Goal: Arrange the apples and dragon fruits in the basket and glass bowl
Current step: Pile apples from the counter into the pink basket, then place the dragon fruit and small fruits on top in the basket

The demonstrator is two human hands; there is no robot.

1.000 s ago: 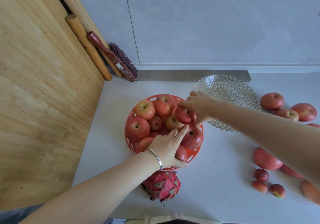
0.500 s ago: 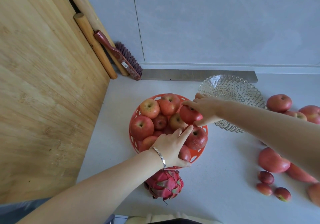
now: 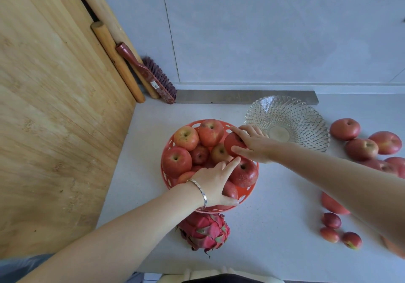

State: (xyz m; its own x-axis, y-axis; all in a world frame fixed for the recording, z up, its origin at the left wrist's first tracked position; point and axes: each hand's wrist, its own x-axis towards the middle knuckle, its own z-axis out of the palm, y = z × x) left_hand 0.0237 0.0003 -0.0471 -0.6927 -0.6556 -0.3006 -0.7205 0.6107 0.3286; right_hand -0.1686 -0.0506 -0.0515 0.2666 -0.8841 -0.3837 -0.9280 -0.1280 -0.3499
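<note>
Two hands worked over a full orange basket (image 3: 167,168) of apples on the white counter (image 3: 274,217).

From my feed, the right hand (image 3: 252,144) was closed around an apple (image 3: 233,144) at the basket's far rim; the left hand (image 3: 215,180) lay spread on the near apples, gripping nothing. The glass bowl (image 3: 306,127) stood just beside it, a dragon fruit (image 3: 205,231) in front, more apples (image 3: 361,149) to the right.

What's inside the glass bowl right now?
Nothing visible: the glass bowl looks empty, its clear base bare. The right hand covers a sliver of its near-left rim, so that edge can't be checked. The apples are piled in the orange basket beside it.
</note>
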